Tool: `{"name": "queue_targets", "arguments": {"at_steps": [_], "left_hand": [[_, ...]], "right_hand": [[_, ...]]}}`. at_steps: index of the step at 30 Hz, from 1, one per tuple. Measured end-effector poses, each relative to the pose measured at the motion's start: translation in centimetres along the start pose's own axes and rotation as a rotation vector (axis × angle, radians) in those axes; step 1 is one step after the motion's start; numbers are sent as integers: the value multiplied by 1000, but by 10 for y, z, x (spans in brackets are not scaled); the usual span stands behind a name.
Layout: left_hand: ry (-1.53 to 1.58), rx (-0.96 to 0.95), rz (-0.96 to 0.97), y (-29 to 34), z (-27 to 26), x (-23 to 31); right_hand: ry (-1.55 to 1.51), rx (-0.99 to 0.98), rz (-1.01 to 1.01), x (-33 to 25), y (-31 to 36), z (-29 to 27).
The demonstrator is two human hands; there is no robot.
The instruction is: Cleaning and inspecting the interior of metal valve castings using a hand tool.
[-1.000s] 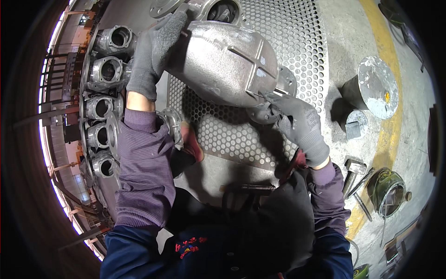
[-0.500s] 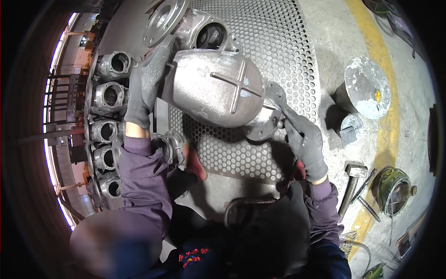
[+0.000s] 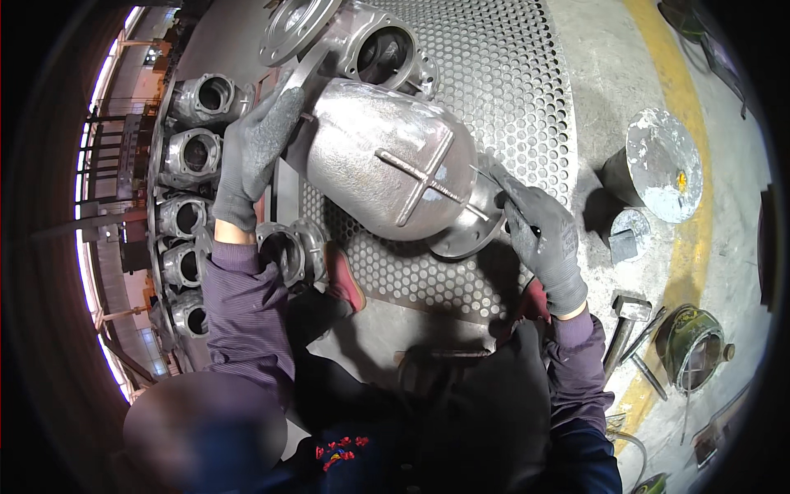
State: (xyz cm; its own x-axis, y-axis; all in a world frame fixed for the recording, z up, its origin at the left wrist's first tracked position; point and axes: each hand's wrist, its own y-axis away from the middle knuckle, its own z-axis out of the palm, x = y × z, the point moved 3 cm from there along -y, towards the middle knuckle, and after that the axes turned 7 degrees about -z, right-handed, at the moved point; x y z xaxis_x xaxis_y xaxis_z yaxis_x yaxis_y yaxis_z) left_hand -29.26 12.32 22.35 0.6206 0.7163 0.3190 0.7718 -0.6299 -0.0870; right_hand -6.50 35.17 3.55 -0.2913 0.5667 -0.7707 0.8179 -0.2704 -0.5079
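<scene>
A large grey metal valve body casting point(image 3: 370, 156) with a raised cross rib on its rounded side is held between my hands above a perforated metal plate. My left hand point(image 3: 259, 148), in a grey glove, grips the rim of the casting's left flange, its fingers pointing up along it. At the other end, my right hand point(image 3: 539, 235), also gloved, is closed on the edge of the right flange point(image 3: 467, 235); its fingertips are partly hidden behind the flange. Just beyond the casting lies another flanged casting point(image 3: 383, 53) with a round opening.
Several similar castings point(image 3: 197, 152) stand in a row at the left. The perforated plate point(image 3: 510, 74) spreads under the work. On the floor at right are a metal cylinder point(image 3: 658, 169), a smaller cylinder point(image 3: 629, 235), a hammer point(image 3: 629, 313) and a green round housing point(image 3: 691, 346).
The held casting has rolled and tilted slightly, so its cross rib sits lower and turned clockwise. Both hands keep their hold. The whole view has shifted a little.
</scene>
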Motion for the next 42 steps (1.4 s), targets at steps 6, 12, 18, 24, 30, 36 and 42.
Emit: {"name": "queue_targets", "arguments": {"at_steps": [6,12,18,24,30,36,42], "left_hand": [[77,-59,-26,-1,-1,20],[62,-112,49,-12,3,-4],[155,-107,-148,-25,9,6],[-48,-70,209,-51,15,1],[103,-125,154,-66,26,14],[-72,-97,262,-56,16,40],[756,-242,-150,-13,28,4]], "right_hand": [[54,-251,50,-13,-8,-10],[14,-183,118,-14,17,-15],[-118,-145,573,-2,60,-19],[-139,4,499,18,93,-20],[-295,75,594,14,92,-28],[-235,82,607,14,97,-32],[-266,84,667,16,101,-32]]}}
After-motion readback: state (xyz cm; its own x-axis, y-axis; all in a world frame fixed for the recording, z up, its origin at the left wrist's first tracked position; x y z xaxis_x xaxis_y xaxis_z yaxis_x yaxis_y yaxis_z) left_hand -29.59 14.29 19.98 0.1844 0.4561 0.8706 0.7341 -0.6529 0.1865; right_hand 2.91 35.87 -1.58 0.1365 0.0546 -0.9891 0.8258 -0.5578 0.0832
